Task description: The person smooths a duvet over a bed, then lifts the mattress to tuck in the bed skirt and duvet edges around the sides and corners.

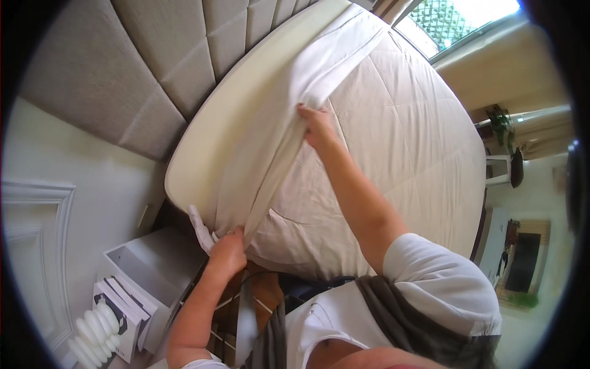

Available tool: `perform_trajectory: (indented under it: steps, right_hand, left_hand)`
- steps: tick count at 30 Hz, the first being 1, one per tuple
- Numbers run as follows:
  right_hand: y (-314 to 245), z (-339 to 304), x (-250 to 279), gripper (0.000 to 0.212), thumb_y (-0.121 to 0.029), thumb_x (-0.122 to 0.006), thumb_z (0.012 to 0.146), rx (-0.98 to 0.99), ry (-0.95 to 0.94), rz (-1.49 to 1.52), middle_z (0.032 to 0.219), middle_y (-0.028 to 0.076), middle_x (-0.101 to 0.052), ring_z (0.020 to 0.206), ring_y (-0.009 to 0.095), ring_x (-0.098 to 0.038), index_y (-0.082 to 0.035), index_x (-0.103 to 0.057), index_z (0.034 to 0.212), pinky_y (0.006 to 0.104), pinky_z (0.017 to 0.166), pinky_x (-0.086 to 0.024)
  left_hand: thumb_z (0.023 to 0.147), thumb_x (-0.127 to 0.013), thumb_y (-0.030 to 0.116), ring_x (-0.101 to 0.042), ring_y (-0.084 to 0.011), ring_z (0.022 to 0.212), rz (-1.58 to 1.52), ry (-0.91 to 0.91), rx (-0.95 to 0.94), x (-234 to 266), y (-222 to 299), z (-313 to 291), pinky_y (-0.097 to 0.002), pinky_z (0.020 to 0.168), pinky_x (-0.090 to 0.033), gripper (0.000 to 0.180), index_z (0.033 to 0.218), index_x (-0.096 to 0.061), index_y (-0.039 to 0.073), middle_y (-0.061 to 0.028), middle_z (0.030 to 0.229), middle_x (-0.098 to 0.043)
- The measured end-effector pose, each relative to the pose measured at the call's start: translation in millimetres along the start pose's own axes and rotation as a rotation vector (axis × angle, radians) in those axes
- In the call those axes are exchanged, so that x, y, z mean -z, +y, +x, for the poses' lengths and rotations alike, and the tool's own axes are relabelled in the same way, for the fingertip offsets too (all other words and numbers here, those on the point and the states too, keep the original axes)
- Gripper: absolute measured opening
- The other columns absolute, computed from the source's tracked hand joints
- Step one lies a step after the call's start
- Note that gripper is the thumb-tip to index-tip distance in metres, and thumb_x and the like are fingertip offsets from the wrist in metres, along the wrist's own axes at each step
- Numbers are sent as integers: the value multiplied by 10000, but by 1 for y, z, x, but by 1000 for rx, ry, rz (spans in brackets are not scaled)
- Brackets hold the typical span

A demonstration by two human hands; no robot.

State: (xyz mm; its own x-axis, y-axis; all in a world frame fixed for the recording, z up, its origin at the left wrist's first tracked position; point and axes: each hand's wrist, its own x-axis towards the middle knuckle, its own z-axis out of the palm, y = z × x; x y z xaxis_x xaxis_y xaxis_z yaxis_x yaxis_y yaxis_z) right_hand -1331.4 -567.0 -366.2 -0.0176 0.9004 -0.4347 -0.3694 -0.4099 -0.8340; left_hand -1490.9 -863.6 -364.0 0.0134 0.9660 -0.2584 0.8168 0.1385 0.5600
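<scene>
A cream-covered mattress (209, 147) shows along the headboard side of the bed. Over it lies a pale sheet (255, 160), folded back in a long band across the bed. A beige quilted bedspread (399, 141) covers the rest. My left hand (227, 253) is closed on the near edge of the folded sheet, at the side of the bed; a white flap of cloth hangs just beside it. Farther in, my right hand (318, 125) pinches the fold near the middle of the bed, arm stretched out.
A padded headboard (166, 49) rises at the left. Below it stands a white nightstand (153, 264) with books (126, 301) and a white ribbed object (95, 332). A window (455, 24) is at the far right, and a plant (503, 126) stands beyond the bed.
</scene>
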Motion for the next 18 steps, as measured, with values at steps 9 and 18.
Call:
perform_trajectory:
  steps: [9,18]
  right_hand:
    - [60,10,159,430,-111,-601,826,-241,64,-35,1136,124,-525,1044,295,-497,-15,-430,1209,461,951,-376]
    - [85,-34,157,328,3,-581,799,-430,-137,130,1038,81,-546,1007,266,-514,-65,-470,1100,457,911,-408]
  left_hand:
    - [784,-457,21,-611,-380,790,266,-377,222,-25,15,-52,-457,688,-489,327,1096,-377,-39,-269,884,-594]
    - [795,-506,62,-583,-375,925,-43,-64,777,-167,39,-70,-427,801,-472,568,1301,-248,43,-234,1065,-556]
